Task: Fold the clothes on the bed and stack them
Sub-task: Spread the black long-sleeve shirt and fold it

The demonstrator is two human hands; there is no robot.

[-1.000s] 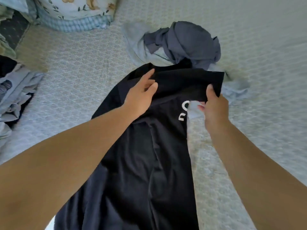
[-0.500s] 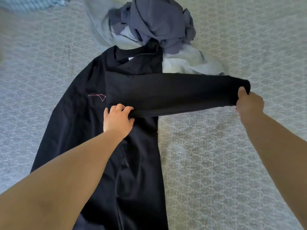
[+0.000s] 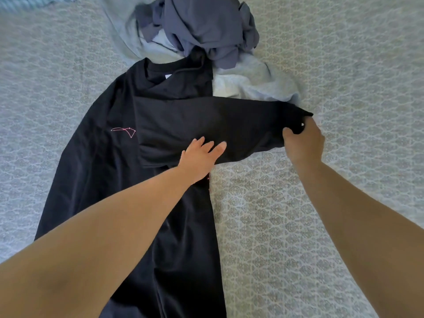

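Black long-sleeved shirt (image 3: 110,180) lies flat on the patterned bedspread (image 3: 298,226), running from bottom centre of the frame up to its collar at upper centre. Judged light, limp and non-slip; it should crease wherever pinned and sag wherever unsupported, so cuff, shoulder seams and hem look like the best places to grip.

Left hand (image 3: 199,159), centre frame: fingers straight and slightly spread, pressing flat on the sleeve (image 3: 229,125) where it crosses the shirt's folded right edge. Holds nothing; acts as anchor.

Right hand (image 3: 305,141), centre right: fingers and thumb curled round the cuff, pinching it, sleeve drawn out sideways.

Farther, top centre: crumpled slate-blue garment (image 3: 206,26) heaped on a pale grey one (image 3: 252,81), unfolded, touching the shirt's collar area.
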